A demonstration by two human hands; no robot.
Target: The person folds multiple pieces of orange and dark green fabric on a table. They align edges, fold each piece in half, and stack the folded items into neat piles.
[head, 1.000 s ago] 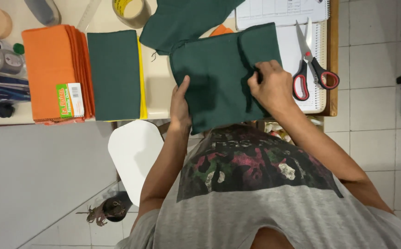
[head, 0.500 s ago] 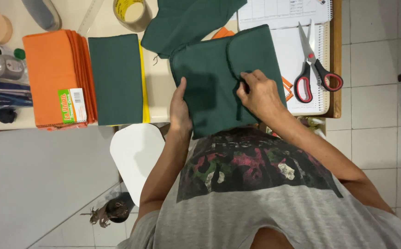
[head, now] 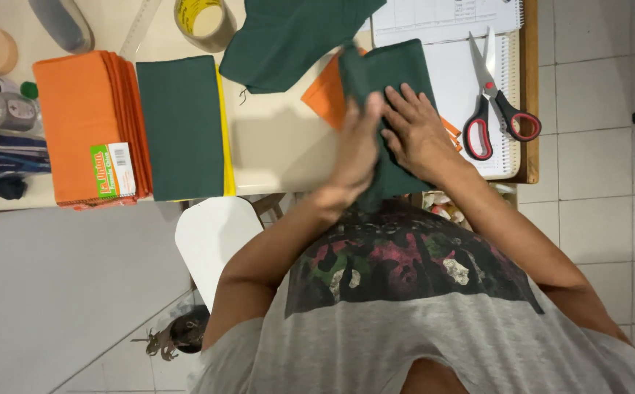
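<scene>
- The dark green cloth point(head: 394, 80) lies folded on the near right part of the table point(head: 281, 146), its long axis running away from the person toward the notebook point(head: 463, 44); its near end hangs over the table edge toward the torso.
- The right hand point(head: 416, 131) lies flat on the cloth, fingers spread, pressing down rather than pinching; its grip closes on nothing.
- The left hand point(head: 357, 146) stands on edge along the cloth's left side, fingers straight and together, blurred; I cannot tell whether it pinches the fold or only pushes against it.
- Both hands touch the cloth, side by side; the left is on the folded edge, the right on the flat face.
- An orange piece point(head: 326, 95) peeks out from under the cloth's left side.
- Scissors point(head: 494, 102) rest on the notebook, just right of the right hand.
- Well to the left lie a second folded green cloth point(head: 180, 124), a stack of orange cloths point(head: 84, 124) and a tape roll point(head: 202, 20); a loose green piece point(head: 288, 36) lies beyond.
</scene>
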